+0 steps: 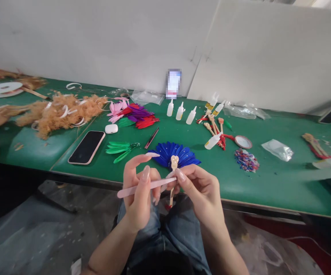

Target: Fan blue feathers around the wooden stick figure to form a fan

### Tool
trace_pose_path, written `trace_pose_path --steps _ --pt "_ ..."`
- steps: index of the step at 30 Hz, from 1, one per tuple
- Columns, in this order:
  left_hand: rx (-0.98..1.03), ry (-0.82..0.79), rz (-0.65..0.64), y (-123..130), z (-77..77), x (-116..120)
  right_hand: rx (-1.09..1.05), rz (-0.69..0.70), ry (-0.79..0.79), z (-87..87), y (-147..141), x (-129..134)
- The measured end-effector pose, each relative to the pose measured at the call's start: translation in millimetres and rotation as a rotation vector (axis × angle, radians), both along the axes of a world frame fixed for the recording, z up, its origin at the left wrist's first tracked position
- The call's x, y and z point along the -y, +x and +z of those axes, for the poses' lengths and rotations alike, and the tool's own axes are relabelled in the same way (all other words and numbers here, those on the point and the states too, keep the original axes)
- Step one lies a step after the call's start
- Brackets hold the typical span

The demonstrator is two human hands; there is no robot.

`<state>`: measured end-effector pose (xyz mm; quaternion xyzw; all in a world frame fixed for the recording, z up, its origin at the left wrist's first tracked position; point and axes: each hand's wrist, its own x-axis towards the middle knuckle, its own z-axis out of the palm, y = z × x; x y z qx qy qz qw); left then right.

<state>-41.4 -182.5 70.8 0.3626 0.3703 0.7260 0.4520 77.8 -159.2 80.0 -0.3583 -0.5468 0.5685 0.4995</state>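
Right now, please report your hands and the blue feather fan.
Left hand: holding pink tool. Right hand: at tool's tip. Blue feather fan: spread open; hands partly cover its handle.

Left hand [138, 191]: long, glossy, pale pink nails
Right hand [204, 187]: long nails, likewise glossy and pale pink
Forearms [112, 242]: bare
Jeans [184, 225]: faded blue denim
Waist garment [165, 264]: black

Over the green tabletop's [257, 191] near edge, the left hand [141, 187] holds a slim, tapered pink tool [159, 183]; the right hand [204, 187] meets its tip beside a blue feather fan [162, 152].
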Motion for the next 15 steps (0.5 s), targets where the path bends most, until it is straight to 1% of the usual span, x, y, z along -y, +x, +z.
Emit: trace_pose_path --steps 2,5,10,13,15 --pt "-0.008 0.058 0.026 2.4 1.7 0.7 -0.057 0.018 -0.042 1.0 -2.6 -0.2" --pt "-0.001 0.112 0.023 4.2 2.9 1.0 -0.099 0.024 -0.062 1.2 -4.6 0.5" --pt "0.059 0.049 0.011 2.9 4.2 1.3 -0.121 0.013 -0.042 1.8 -2.5 4.6" --pt "0.056 0.039 -0.005 5.0 4.5 2.2 -0.128 -0.026 -0.026 2.5 -1.7 5.6" --pt "0.039 0.044 0.015 8.2 4.5 3.0 -0.133 -0.030 -0.041 2.0 -1.9 4.6"
